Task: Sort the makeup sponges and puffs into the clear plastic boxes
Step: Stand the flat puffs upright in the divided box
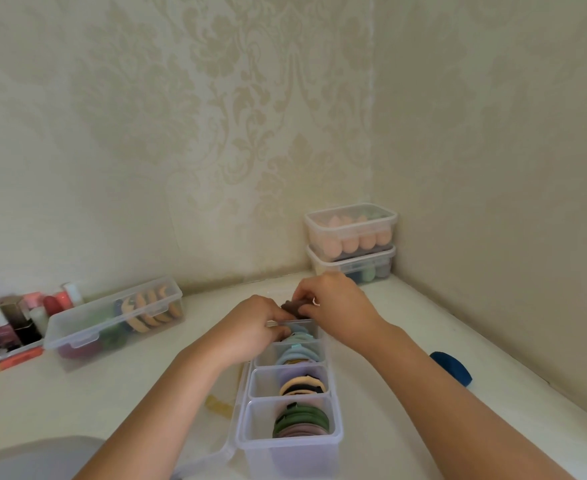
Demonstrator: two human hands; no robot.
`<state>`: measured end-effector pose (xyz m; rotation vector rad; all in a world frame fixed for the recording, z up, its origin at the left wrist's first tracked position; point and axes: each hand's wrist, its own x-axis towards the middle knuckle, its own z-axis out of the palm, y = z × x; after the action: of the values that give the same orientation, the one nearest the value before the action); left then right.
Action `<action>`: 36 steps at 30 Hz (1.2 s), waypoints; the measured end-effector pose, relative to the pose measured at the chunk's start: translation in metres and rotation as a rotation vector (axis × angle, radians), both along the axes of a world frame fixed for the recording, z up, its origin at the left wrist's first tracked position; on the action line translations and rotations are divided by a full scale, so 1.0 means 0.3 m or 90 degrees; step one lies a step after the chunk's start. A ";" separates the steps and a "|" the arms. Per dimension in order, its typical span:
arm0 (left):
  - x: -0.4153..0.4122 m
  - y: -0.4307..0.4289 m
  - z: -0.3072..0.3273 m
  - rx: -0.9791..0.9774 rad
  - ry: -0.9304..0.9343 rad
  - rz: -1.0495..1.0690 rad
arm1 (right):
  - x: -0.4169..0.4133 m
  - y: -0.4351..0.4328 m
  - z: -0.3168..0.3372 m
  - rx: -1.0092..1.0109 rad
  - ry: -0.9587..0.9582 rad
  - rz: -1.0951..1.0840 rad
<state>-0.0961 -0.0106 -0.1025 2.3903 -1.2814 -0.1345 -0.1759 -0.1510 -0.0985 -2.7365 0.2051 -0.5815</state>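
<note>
Puffs (300, 422) stood on edge in the four compartments of an open box (287, 457) at near centre of the table (112, 393): green and mauve nearest, then cream and black, then pale blue in the far two. Above the far compartment both hands held a brown puff (294, 307). The right hand (333, 306) pinched its right end with curled fingers. The left hand (250, 327), fingers curled, gripped its left end. A lidded box (77, 327) lay at far left. Stacked boxes (351, 216) in the far right corner held peach sponges (354, 242). Labels on the bottles (32, 310) at far left were too small to read.
</note>
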 end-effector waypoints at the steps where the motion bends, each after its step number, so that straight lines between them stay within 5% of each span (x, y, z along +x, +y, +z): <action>1: -0.002 0.001 -0.001 0.003 -0.007 0.003 | 0.001 0.005 0.000 -0.012 0.016 -0.007; 22: -0.055 0.016 0.011 -0.006 -0.086 -0.055 | 0.000 0.082 0.066 -0.318 0.190 -0.035; 31: -0.045 0.017 -0.023 -0.051 -0.084 0.013 | -0.025 -0.015 0.068 -0.020 0.268 0.072; 36: -0.040 0.012 -0.024 -0.027 -0.079 -0.006 | -0.073 -0.063 0.066 0.182 0.108 0.086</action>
<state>-0.1083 -0.0071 -0.1097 2.3897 -1.3363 0.0384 -0.1976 -0.1700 -0.0786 -2.4956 0.1309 -0.2597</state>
